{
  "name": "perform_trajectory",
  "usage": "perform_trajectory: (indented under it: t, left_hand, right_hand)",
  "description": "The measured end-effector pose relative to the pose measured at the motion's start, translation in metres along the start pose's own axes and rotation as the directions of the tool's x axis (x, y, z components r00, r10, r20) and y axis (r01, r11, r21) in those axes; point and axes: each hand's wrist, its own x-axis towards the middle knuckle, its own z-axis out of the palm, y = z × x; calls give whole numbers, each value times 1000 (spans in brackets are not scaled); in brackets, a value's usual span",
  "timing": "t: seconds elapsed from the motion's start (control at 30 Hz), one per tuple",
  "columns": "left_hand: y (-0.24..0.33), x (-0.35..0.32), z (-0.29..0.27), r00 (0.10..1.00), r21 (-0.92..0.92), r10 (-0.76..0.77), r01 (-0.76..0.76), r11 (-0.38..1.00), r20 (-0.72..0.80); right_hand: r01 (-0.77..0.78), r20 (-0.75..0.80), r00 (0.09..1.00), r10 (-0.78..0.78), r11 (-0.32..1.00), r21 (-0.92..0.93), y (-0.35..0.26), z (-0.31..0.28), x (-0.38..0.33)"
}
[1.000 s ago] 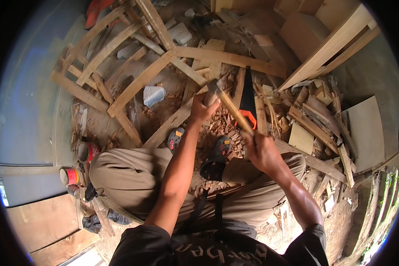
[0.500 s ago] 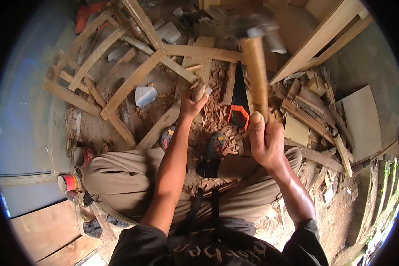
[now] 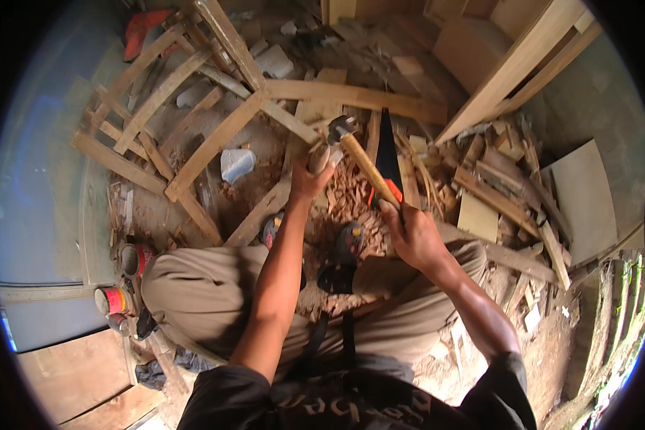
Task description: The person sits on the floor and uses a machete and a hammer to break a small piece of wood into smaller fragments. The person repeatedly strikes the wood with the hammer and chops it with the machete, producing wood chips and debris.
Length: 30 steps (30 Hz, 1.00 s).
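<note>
The hammer (image 3: pixel 358 159) has its head just above the wooden frame (image 3: pixel 215 140), right beside the left hand (image 3: pixel 309 179). The right hand (image 3: pixel 408 233) is clenched around the handle's end. The left hand pinches something small on the frame; fingers together. A saw (image 3: pixel 387 158) lies just behind the hammer.

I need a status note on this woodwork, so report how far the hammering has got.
Done: several slats already sit joined in the wooden frame. In hand: the right hand holds the hammer, its head low near the left hand, which steadies something small on a slat. Left: loose wood offcuts lie unused; whether the fastener is fully in cannot be seen.
</note>
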Motion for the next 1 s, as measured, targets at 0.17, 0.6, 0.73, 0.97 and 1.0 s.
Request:
perform_trajectory:
  t: [0.17, 0.6, 0.73, 0.97, 1.0]
  left_hand:
    - [6, 1, -18, 939, 131, -296, 276, 952, 176]
    - [-15, -6, -11, 920, 123, -337, 318, 940, 201]
    - [0, -5, -18, 962, 90, -267, 261, 961, 54]
    - [4, -2, -11, 925, 64, -349, 344, 937, 150]
    - [6, 9, -14, 958, 45, -275, 272, 961, 81]
  right_hand:
    - [206, -226, 965, -137, 925, 318, -49, -19, 5]
    - [183, -4, 983, -183, 983, 18, 20, 17, -5]
    - [-4, -91, 996, 23, 980, 200, -48, -27, 10]
    - [183, -76, 980, -182, 983, 4, 28, 27, -13]
    - [169, -114, 980, -166, 985, 19, -5, 7, 2]
